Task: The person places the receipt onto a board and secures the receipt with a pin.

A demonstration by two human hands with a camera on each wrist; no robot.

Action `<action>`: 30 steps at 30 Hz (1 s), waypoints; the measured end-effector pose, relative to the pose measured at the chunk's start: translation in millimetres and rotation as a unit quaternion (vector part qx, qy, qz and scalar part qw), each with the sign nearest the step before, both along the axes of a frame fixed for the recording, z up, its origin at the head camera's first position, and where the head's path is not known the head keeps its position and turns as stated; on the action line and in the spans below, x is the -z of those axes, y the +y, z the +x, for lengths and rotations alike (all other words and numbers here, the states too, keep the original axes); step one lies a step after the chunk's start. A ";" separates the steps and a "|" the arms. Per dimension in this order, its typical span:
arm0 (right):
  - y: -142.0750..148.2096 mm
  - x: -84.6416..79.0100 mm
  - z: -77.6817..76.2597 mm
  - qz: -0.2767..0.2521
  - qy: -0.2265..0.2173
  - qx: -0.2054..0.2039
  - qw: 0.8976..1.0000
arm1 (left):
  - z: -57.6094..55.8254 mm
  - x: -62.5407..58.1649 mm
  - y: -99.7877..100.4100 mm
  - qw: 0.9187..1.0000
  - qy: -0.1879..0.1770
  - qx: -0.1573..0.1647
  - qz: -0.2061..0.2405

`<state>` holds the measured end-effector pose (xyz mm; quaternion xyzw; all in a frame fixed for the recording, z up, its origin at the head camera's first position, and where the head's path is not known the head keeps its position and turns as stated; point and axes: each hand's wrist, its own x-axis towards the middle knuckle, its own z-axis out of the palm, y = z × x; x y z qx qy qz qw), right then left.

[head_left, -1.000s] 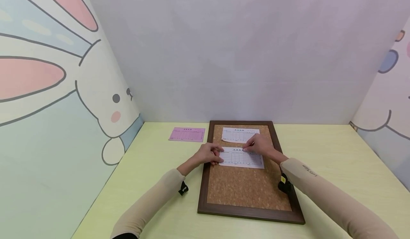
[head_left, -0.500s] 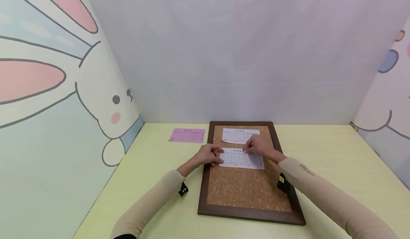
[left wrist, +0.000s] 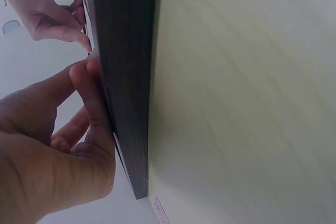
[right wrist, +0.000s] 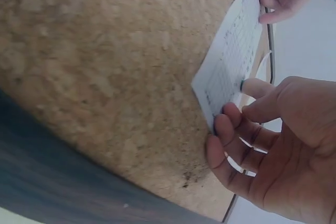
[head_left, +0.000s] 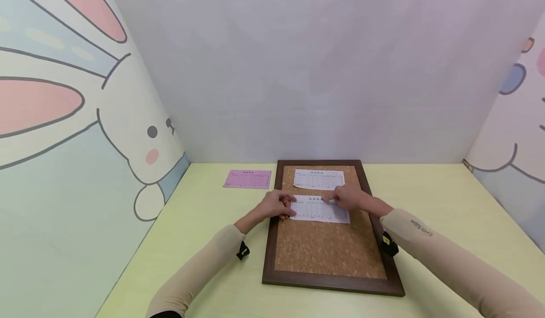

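A white printed form [head_left: 315, 210] lies on the framed cork board [head_left: 329, 249], below a second white form [head_left: 317, 179]. My left hand [head_left: 274, 204] rests at the lower form's left edge, its thumb and a finger spread and pressing the paper down. At the top edge of that form, my right hand [head_left: 349, 197] presses with one outstretched fingertip. In the right wrist view, a small dark green thing [right wrist: 242, 84] shows under this fingertip; it looks like the head of a pin. The other right fingers [right wrist: 226, 129] are loosely curled near the paper's corner.
A pink printed form [head_left: 248, 179] lies on the pale yellow table [head_left: 213, 247], left of the board. The dark wooden frame [head_left: 332, 284] surrounds the cork. A grey wall stands behind, with cartoon-printed panels at both sides.
My right hand has gone from pinching at the form's top edge to pressing there with one straightened finger, its wrist shifted slightly right. The left hand holds its place.
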<state>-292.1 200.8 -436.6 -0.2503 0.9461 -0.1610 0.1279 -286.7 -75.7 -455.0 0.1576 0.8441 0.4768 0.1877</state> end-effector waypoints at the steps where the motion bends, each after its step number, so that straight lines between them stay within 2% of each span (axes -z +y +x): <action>1: 1.4 1.0 0.5 -0.011 0.001 -0.002 1.000 | -0.1 0.0 -0.1 1.000 0.001 -0.001 0.000; 5: 12.1 7.0 0.9 -0.079 -0.006 -0.019 0.997 | -0.7 0.5 0.0 1.000 0.003 -0.002 0.002; 8: 23.0 8.6 2.8 -0.139 -0.033 -0.027 0.989 | -0.9 1.0 0.2 1.000 0.003 -0.002 0.001; 13: 39.9 0.7 9.8 -0.197 -0.091 -0.001 0.976 | -1.0 2.7 -0.2 1.000 0.007 -0.002 -0.004; 21: 69.4 -16.1 22.9 -0.203 -0.092 0.035 0.974 | -0.6 3.5 -3.4 1.000 0.022 0.011 -0.008; 26: 90.1 -10.6 28.7 -0.196 -0.090 0.060 0.975 | 0.6 4.0 -11.7 1.000 0.013 0.028 -0.001; 30: 106.5 -1.2 35.1 -0.197 -0.081 0.081 0.974 | 5.1 2.0 -24.5 1.000 -0.007 0.025 0.009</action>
